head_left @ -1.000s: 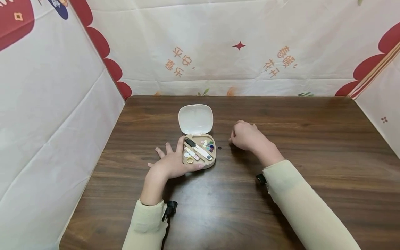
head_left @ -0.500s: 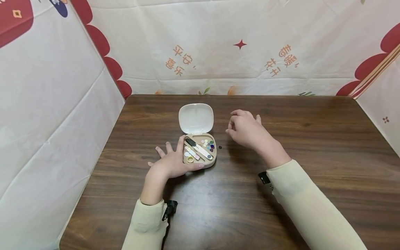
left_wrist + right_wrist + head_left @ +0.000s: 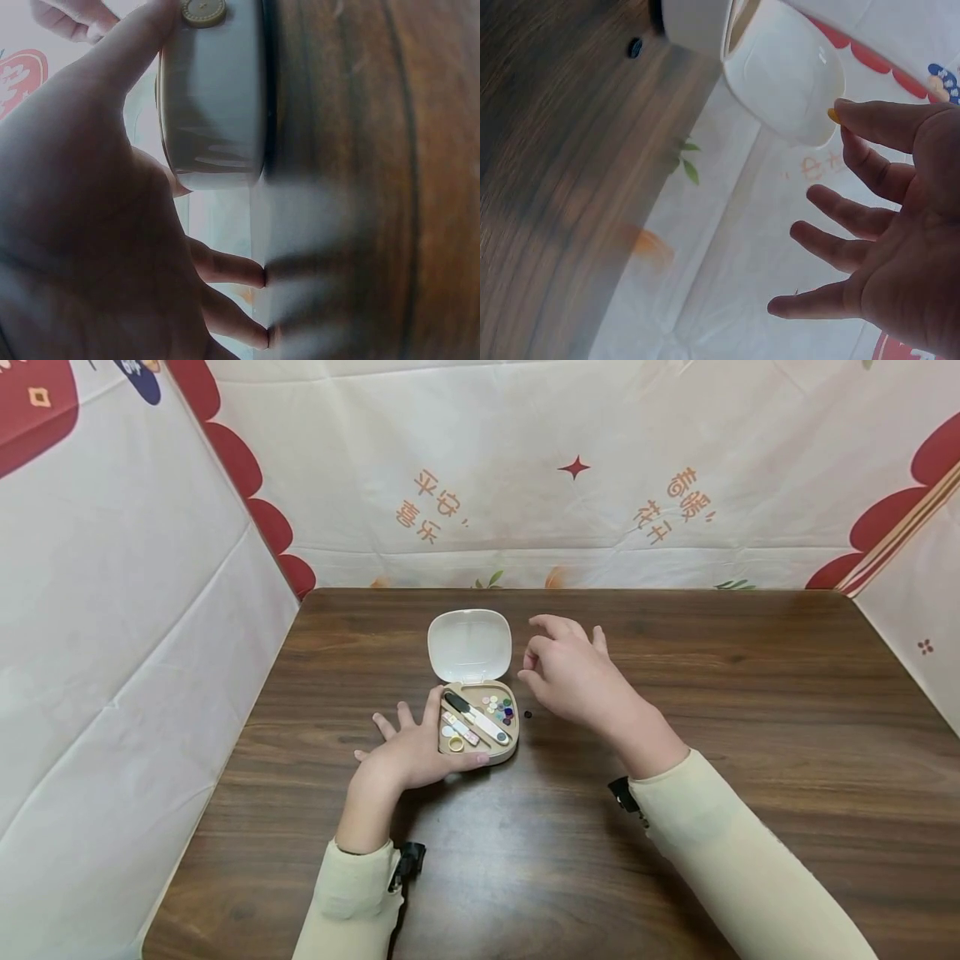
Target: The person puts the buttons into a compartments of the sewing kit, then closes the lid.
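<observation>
A small sewing kit case (image 3: 478, 758) stands with its white lid (image 3: 470, 646) raised. My left hand (image 3: 408, 756) braces it: the thumb lies along its front and the index finger along its left side, other fingers spread. In the left wrist view, the case wall (image 3: 217, 112) fills the space beside that thumb. My right hand (image 3: 573, 677) is in the air right of the lid. Its thumb and index finger pinch a small yellow button (image 3: 833, 115), best seen in the right wrist view; the other fingers are extended. Several coloured buttons (image 3: 498, 708) lie in the case's right compartment.
A dark button (image 3: 528, 715) lies on the brown wooden table (image 3: 525, 877), just right of the case. Inside the case are a white tool with a black tip (image 3: 477, 718), a patterned strip (image 3: 461, 728) and a gold ring (image 3: 456, 744). A printed cloth (image 3: 510, 543) hangs behind the table.
My right hand has risen from the tabletop with the yellow button and moved left toward the case, its outer fingers opening out. The left hand and case stay put.
</observation>
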A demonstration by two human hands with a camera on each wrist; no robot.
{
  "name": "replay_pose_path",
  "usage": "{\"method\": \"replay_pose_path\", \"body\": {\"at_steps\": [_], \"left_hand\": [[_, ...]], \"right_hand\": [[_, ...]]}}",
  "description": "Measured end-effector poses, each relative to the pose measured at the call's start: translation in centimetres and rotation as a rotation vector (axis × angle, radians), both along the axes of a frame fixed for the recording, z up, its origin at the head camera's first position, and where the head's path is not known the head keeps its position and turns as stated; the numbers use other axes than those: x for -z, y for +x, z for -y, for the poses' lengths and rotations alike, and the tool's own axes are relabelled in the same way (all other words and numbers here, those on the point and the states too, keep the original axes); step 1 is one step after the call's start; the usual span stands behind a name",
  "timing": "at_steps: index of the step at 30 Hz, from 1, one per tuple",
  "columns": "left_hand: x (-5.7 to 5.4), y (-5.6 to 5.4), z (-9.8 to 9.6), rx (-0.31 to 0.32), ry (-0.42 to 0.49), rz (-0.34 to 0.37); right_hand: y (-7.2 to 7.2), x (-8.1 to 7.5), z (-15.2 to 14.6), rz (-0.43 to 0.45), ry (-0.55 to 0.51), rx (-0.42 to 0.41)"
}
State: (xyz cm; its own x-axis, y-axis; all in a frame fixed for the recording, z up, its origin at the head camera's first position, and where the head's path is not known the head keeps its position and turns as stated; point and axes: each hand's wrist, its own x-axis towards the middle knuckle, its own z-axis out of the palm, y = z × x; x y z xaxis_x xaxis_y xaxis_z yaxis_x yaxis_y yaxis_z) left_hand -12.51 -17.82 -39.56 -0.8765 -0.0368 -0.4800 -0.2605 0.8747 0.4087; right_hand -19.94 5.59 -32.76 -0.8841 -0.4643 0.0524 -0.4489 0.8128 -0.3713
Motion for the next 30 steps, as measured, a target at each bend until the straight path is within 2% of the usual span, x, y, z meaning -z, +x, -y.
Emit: {"method": "replay_pose_path", "body": {"at_steps": [6, 12, 15, 21, 25, 30], "left_hand": [[0.1, 0.0, -0.1, 0.007, -0.006, 0.008], [0.0, 0.0, -0.1, 0.009, -0.005, 0.012], [-0.1, 0.1, 0.0, 0.008, -0.002, 0.011], [-0.1, 0.1, 0.0, 0.009, 0.005, 0.005], [-0.2, 0.1, -0.1, 0.011, 0.009, -0.002], [-0.2, 0.1, 0.0, 0.008, 0.002, -0.002]], "right_hand": [[0.5, 0.6, 0.9, -0.118, 0.018, -0.085], [0.6, 2.0, 1.4, -0.356, 0.025, -0.261], [0.5, 2.7, 1.7, -0.439, 0.035, -0.329], [0.3, 3.9, 2.4, -0.538, 0.099, -0.427], [0.2, 4.6, 3.0, -0.601, 0.132, -0.460], [0.0, 5.1, 3.7, -0.600, 0.184, -0.466]]}}
